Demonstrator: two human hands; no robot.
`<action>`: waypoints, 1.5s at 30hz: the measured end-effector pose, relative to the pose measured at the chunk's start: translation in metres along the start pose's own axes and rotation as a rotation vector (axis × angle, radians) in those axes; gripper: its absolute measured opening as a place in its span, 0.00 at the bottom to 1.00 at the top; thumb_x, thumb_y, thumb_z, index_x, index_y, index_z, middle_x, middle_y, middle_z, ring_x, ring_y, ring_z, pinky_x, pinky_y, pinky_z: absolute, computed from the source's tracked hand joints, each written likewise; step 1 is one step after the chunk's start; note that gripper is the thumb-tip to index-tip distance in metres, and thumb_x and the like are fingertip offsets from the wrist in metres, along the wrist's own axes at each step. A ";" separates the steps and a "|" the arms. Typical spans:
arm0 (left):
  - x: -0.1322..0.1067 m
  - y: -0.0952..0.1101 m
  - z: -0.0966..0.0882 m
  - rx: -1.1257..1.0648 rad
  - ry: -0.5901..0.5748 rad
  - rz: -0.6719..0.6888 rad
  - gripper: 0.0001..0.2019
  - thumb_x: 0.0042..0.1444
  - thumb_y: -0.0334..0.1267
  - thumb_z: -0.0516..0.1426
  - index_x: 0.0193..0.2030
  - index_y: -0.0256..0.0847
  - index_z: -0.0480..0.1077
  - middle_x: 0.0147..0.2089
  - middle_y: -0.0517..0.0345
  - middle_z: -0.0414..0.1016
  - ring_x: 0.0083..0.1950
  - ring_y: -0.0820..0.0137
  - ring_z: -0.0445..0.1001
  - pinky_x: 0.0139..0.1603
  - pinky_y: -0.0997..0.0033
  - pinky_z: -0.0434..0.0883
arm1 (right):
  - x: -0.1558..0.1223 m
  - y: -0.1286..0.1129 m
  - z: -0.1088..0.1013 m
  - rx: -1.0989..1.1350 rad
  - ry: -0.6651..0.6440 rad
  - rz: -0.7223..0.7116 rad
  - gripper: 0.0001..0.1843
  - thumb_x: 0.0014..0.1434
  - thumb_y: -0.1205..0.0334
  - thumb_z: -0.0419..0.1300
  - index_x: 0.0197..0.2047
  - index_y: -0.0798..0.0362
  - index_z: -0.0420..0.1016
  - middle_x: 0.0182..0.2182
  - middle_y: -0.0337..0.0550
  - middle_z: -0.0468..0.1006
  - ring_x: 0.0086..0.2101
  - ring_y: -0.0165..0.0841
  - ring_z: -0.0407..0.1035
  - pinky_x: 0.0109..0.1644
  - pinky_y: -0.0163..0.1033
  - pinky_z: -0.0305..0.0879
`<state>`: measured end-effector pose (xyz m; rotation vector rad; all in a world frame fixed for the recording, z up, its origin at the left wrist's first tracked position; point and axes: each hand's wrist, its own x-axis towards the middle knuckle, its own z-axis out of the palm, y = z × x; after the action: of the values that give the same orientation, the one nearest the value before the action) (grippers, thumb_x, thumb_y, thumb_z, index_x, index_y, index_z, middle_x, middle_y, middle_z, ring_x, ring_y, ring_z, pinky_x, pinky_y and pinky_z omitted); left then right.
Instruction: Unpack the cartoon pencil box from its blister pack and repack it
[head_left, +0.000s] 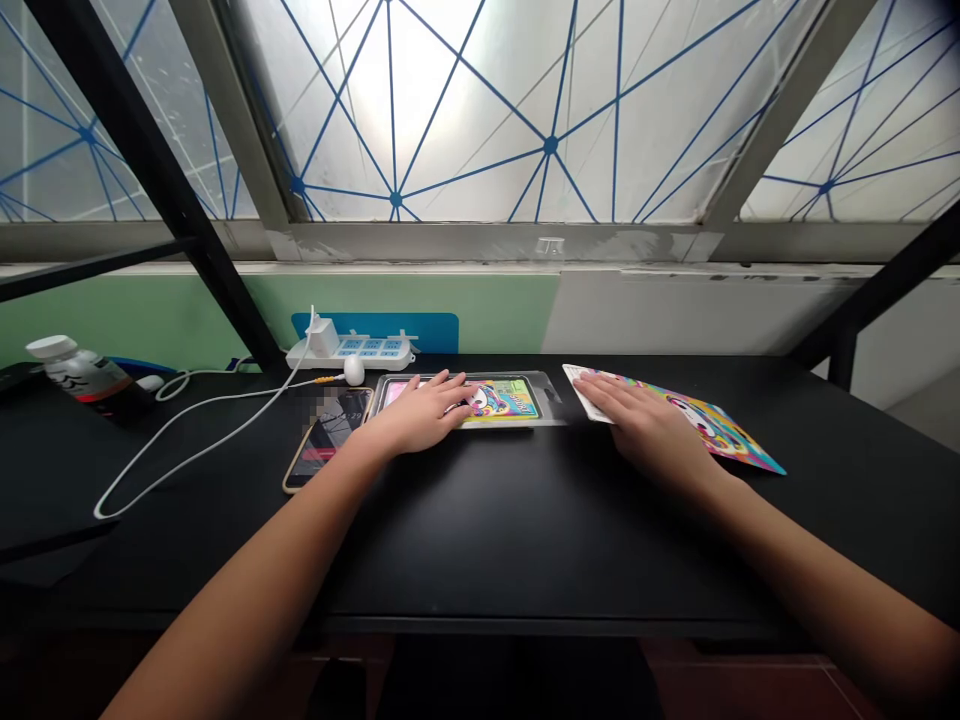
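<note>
My left hand (421, 410) lies flat with fingers spread on a clear plastic blister pack (553, 402), which has a bright cartoon-printed insert (514, 398) inside. Part of the pack is hidden under the hand. Further right, my right hand (656, 425) rests with outstretched fingers on a colourful printed card (739, 442). The card lies aslant on the black desk, its white end (586, 395) showing beyond my fingertips. A phone (326, 440) with a lit screen sits beside my left wrist, partly covered by the blister pack's corner.
A white power strip (352, 350) with a plugged-in charger (322, 335) stands against the wall. Its white cable (195, 405) loops over the black desk (510, 530). At the far left is a bottle (90, 375) with a white cap. Black metal bars (161, 190) flank the desk.
</note>
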<state>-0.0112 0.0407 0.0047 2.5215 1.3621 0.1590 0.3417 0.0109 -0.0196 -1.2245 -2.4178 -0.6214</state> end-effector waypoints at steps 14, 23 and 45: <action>0.000 0.041 0.011 0.207 0.383 0.062 0.18 0.73 0.44 0.47 0.55 0.45 0.75 0.62 0.50 0.76 0.66 0.54 0.69 0.74 0.34 0.41 | 0.038 -0.151 -0.011 0.541 -0.310 -0.350 0.31 0.71 0.47 0.52 0.68 0.58 0.67 0.66 0.59 0.68 0.67 0.50 0.60 0.70 0.57 0.56; -0.002 0.019 0.011 0.277 0.180 -0.032 0.27 0.72 0.53 0.46 0.71 0.43 0.62 0.73 0.42 0.61 0.72 0.47 0.59 0.66 0.44 0.62 | 0.047 -0.128 -0.003 0.719 -0.447 -0.312 0.29 0.72 0.51 0.50 0.70 0.56 0.65 0.71 0.51 0.62 0.71 0.44 0.50 0.75 0.53 0.43; -0.004 0.029 0.010 0.306 0.205 0.033 0.28 0.69 0.56 0.50 0.69 0.44 0.64 0.71 0.44 0.65 0.69 0.48 0.64 0.63 0.48 0.66 | 0.053 -0.136 -0.007 0.741 -0.282 -0.347 0.19 0.71 0.59 0.52 0.58 0.54 0.76 0.57 0.53 0.77 0.59 0.42 0.68 0.64 0.49 0.65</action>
<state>0.0121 0.0200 0.0038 2.8471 1.5238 0.2380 0.2014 -0.0288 -0.0175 -0.6125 -2.7160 0.3887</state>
